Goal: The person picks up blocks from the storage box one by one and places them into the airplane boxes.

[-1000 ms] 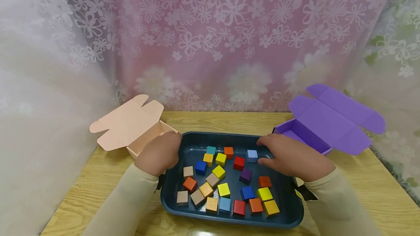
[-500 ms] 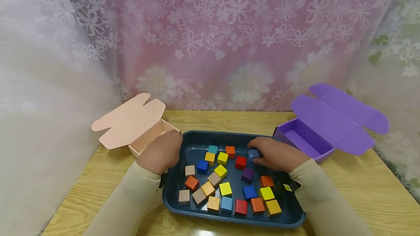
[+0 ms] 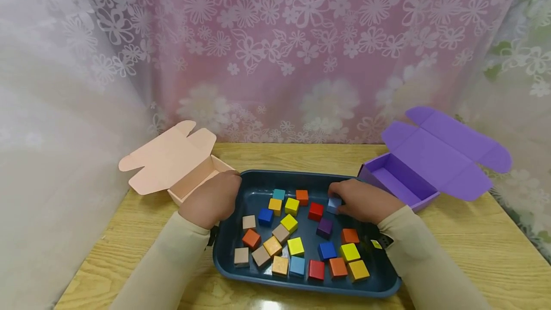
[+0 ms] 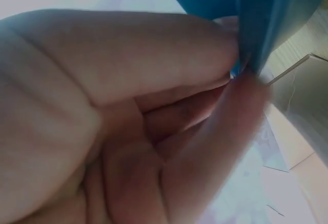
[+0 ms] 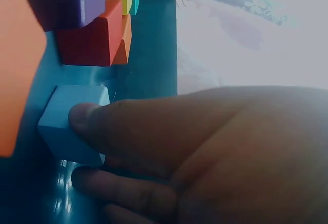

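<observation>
A dark blue tray [image 3: 254,276] holds several coloured wooden cubes. At its left rim my left hand [image 3: 212,199] pinches the edge; the left wrist view shows thumb and finger meeting on the blue wall [image 4: 256,24]. Inside the back right part of the tray, my right hand [image 3: 366,201] has its thumb and fingers around a light blue cube [image 3: 334,205]. Close up in the right wrist view, the thumb lies on that cube [image 5: 66,111], with fingers along its other side. A red cube [image 3: 315,211] and a purple cube [image 3: 325,227] sit nearby.
An open peach cardboard box [image 3: 172,157] stands behind the left hand, its lid folded back. On the right is an open purple box [image 3: 439,157]. Both rest on the wooden table [image 3: 292,154], with a floral pink curtain [image 3: 275,61] behind.
My right hand has moved left to the light blue cube, and its fingers have closed around it. The left hand keeps its place on the tray rim.
</observation>
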`<state>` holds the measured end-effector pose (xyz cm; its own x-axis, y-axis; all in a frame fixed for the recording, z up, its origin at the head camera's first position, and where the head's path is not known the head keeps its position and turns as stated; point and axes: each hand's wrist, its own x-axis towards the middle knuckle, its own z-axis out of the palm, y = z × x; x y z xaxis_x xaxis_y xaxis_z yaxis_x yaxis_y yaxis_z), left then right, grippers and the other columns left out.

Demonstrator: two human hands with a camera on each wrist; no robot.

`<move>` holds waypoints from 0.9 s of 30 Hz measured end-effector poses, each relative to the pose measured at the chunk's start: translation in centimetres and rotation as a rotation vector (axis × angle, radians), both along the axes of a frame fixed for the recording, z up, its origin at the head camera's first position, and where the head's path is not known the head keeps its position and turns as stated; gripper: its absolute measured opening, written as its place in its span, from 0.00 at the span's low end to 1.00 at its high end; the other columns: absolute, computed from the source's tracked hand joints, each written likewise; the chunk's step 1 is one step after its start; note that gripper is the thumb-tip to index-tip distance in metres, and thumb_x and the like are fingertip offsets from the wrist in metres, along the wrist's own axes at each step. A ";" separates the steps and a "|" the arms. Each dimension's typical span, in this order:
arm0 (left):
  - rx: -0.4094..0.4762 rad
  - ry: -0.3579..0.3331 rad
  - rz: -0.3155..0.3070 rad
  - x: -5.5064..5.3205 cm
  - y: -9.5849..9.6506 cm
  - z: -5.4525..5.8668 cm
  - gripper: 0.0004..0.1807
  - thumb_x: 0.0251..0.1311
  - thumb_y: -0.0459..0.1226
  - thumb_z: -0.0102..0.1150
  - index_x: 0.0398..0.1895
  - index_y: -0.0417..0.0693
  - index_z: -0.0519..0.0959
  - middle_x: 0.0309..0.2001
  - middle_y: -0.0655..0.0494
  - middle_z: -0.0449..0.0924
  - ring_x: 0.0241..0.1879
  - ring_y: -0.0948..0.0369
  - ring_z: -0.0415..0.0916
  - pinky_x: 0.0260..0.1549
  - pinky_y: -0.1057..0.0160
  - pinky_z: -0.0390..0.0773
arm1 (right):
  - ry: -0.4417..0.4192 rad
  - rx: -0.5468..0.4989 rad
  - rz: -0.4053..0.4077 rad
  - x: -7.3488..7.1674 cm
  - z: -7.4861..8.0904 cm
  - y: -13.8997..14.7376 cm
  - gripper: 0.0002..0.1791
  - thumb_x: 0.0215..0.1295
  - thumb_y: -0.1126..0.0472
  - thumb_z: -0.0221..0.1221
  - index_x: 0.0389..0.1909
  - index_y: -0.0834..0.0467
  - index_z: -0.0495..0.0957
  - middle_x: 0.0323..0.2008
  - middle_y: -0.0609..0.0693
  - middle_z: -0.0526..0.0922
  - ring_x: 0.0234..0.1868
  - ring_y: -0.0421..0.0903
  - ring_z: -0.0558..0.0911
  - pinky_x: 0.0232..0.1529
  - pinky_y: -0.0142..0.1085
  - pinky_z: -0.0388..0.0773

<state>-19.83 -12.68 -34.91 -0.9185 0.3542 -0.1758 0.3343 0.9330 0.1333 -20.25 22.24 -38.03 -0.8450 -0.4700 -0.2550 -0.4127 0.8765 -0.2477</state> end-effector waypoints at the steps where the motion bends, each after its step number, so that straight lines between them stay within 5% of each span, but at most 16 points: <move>1: -0.007 -0.003 -0.009 0.0 0.0 0.0 0.20 0.70 0.26 0.68 0.64 0.37 0.85 0.58 0.45 0.89 0.46 0.55 0.85 0.57 0.52 0.88 | 0.001 -0.001 -0.004 0.0 0.0 0.0 0.16 0.72 0.59 0.75 0.57 0.56 0.86 0.48 0.49 0.89 0.43 0.43 0.86 0.54 0.48 0.90; 7: -0.053 -0.055 -0.063 0.0 -0.2 0.1 0.23 0.75 0.27 0.63 0.71 0.37 0.82 0.76 0.40 0.76 0.68 0.46 0.82 0.64 0.47 0.84 | 0.024 -0.022 0.009 -0.2 -0.1 0.1 0.15 0.73 0.59 0.74 0.56 0.56 0.86 0.47 0.49 0.89 0.39 0.42 0.84 0.51 0.46 0.90; 12: -0.048 -0.074 -0.092 0.3 -0.3 0.1 0.23 0.74 0.25 0.62 0.70 0.37 0.82 0.79 0.39 0.72 0.67 0.44 0.83 0.62 0.47 0.86 | 0.070 -0.065 -0.020 -0.2 0.5 0.6 0.17 0.73 0.60 0.74 0.59 0.59 0.85 0.47 0.49 0.89 0.39 0.42 0.83 0.49 0.46 0.91; 18: -0.047 -0.069 -0.096 0.2 -0.3 -0.1 0.22 0.74 0.25 0.61 0.69 0.37 0.83 0.79 0.39 0.72 0.63 0.44 0.85 0.59 0.48 0.88 | 0.177 -0.181 -0.054 -0.1 2.9 2.6 0.13 0.76 0.60 0.70 0.55 0.60 0.83 0.42 0.49 0.88 0.36 0.42 0.84 0.41 0.44 0.89; 27: -0.071 -0.049 -0.106 0.1 -0.2 -0.1 0.20 0.72 0.26 0.64 0.66 0.38 0.85 0.78 0.39 0.74 0.64 0.45 0.85 0.60 0.48 0.87 | 0.299 -0.247 -0.329 -0.9 4.5 7.6 0.18 0.77 0.63 0.65 0.56 0.73 0.77 0.47 0.69 0.86 0.41 0.59 0.87 0.45 0.60 0.87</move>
